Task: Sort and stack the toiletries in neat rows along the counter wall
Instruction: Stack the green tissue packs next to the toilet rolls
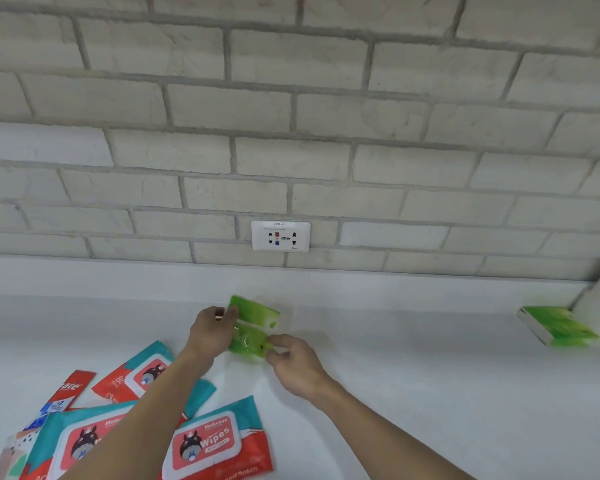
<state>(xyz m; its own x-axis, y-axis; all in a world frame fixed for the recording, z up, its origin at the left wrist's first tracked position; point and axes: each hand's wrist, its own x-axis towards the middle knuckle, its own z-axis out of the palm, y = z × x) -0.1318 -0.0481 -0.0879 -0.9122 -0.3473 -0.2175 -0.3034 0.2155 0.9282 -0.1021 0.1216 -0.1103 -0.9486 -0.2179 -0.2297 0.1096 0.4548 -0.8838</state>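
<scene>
Green tissue pack, a soft, glossy plastic-wrapped rectangle, lies on the white counter near the brick wall, its long axis running roughly front to back, far end toward the wall. Left hand pinches its far left edge; right hand pinches its near right corner. A second green pack lies well apart at right. Flat red-and-teal wipes packs overlap at lower left.
</scene>
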